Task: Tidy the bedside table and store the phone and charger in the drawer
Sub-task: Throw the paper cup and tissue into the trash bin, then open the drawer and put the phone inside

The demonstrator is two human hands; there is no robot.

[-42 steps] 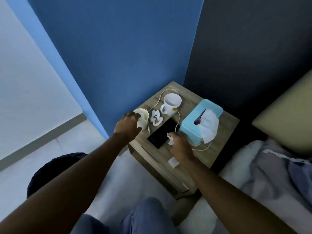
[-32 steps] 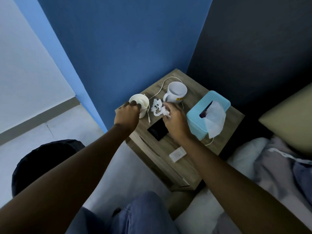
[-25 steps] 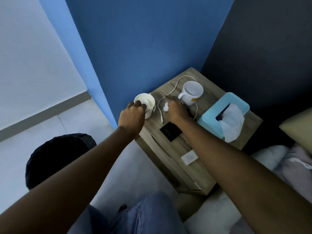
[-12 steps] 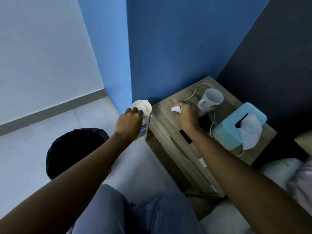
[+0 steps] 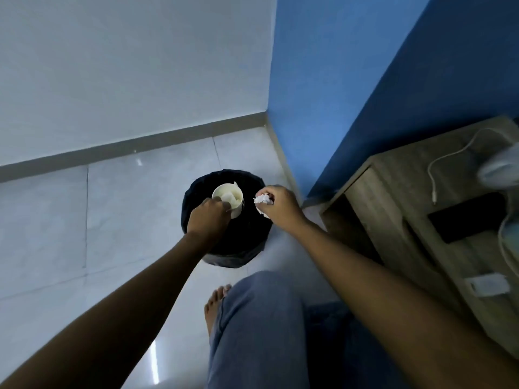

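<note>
My left hand (image 5: pixel 207 219) grips a white paper cup (image 5: pixel 230 200) with something pale inside, held over a black bin (image 5: pixel 254 234) on the floor. At the bin's right rim, my right hand (image 5: pixel 278 206) is closed on a crumpled white tissue (image 5: pixel 262 199). On the wooden bedside table (image 5: pixel 398 186) at the right lie the black phone (image 5: pixel 467 223), the white charger cable (image 5: pixel 446 161) and the white charger plug (image 5: pixel 487 284). A blurred white mug (image 5: pixel 502 167) stands at the frame's right edge.
The bin stands on pale floor tiles (image 5: pixel 126 214) near the corner where the white wall meets the blue wall (image 5: pixel 331 80). My jeans-clad knee (image 5: pixel 258 332) and bare foot (image 5: pixel 214 304) are below the bin.
Both hands swung left from the table to the bin, carrying the cup and the crumpled tissue. The view turned left, so the table now sits at the right edge.
</note>
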